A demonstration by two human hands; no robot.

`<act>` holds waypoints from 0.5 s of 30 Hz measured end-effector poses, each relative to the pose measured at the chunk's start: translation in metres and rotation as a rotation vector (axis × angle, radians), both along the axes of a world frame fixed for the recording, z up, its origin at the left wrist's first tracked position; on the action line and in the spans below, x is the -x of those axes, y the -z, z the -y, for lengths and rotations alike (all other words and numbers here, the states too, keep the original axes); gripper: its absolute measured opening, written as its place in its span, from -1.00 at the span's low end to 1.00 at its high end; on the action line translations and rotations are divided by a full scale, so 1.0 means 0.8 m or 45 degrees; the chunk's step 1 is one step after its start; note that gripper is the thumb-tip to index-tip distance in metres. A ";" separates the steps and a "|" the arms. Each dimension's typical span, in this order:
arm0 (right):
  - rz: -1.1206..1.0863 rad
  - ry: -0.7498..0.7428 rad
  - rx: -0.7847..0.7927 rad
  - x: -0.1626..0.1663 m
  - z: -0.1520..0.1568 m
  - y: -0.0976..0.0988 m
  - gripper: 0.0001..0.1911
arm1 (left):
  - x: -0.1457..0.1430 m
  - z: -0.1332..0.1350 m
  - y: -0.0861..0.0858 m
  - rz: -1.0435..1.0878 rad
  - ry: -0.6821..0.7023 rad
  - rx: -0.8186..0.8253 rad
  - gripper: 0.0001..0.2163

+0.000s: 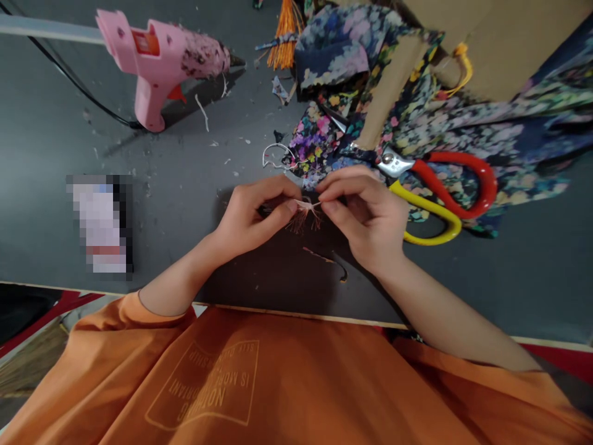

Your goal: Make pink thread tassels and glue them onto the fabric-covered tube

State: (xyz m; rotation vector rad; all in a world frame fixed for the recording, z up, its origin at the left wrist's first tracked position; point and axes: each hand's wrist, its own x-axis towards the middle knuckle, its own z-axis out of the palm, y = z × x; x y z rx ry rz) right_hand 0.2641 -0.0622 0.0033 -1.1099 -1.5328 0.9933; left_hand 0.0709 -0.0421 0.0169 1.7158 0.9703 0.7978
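Orange shirt (259, 383) across bottom of frame, bare forearms reaching up from it. At centre, over a dark sheet (278, 278) on the grey worktop (185, 185): pinching a small pinkish tuft of frayed threads (306, 213) from both sides, left hand (252, 216) with thumb and forefinger pressed on its left end, right hand (365, 216) with fingertips closed on its right end. Just right of right hand, red-and-yellow-handled scissors (393, 164) lying on floral fabric (463, 123), blades toward centre. Upper right, brown cardboard (509, 37) partly wrapped in same fabric. Top centre, orange thread bundle (285, 31). Upper left, pink glue gun (162, 62) propped on worktop, nozzle pointing right, black cord (69, 80) trailing left. Left of left hand, well apart, a blurred-out flat item (99, 222).
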 end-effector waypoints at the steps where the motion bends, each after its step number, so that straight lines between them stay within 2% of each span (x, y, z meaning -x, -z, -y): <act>1: 0.064 0.031 -0.066 0.000 0.001 -0.002 -0.93 | 0.000 0.000 0.000 -0.016 -0.025 -0.082 -0.82; 5: 0.301 0.083 -0.314 -0.001 0.004 -0.009 -0.90 | -0.002 0.004 0.000 -0.023 -0.131 -0.294 -0.62; 9: 0.398 0.027 -0.481 0.003 0.006 -0.010 -0.89 | -0.007 0.011 0.006 -0.013 0.029 -0.356 -0.51; 12: 0.368 0.023 -0.505 0.004 0.007 -0.010 -0.87 | -0.010 0.015 0.011 0.051 0.061 -0.236 -0.54; 15: 0.277 0.039 -0.486 0.004 0.007 -0.011 -0.84 | -0.010 0.015 0.011 0.142 0.020 -0.065 -0.68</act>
